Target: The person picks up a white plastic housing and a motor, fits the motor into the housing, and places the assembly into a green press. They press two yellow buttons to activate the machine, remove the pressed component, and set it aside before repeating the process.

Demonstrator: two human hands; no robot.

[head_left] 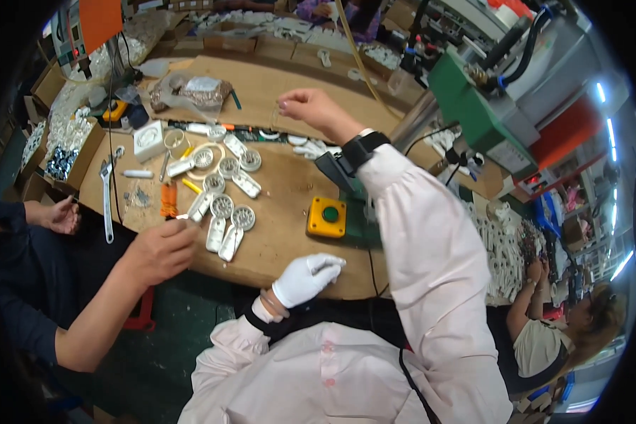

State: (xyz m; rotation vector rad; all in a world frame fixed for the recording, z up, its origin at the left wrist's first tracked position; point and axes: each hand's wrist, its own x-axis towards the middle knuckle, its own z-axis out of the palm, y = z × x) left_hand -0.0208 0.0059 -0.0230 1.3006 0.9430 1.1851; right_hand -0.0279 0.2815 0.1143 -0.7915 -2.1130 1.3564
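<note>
My left hand [307, 279], in a white glove, rests at the table's front edge with its fingers loosely stretched and nothing visible in them. Bare and raised over the back of the table, my right hand [316, 112] has thumb and fingertips pinched together. A thin pale thing seems to hang at its fingertips, too faint to name. Between my hands stands a yellow box with a green push button [330, 213]. Several white handheld fans [222, 206] with round grilles lie to the left. A co-worker's hand [164, 249] is beside them.
A green press machine [466, 106] rises at the right. An adjustable wrench [107, 201], orange-handled tools [168, 200] and a white box [148, 141] lie left. Behind sits a plastic bag of small parts [191, 94]. Another person [544, 332] works at the far right.
</note>
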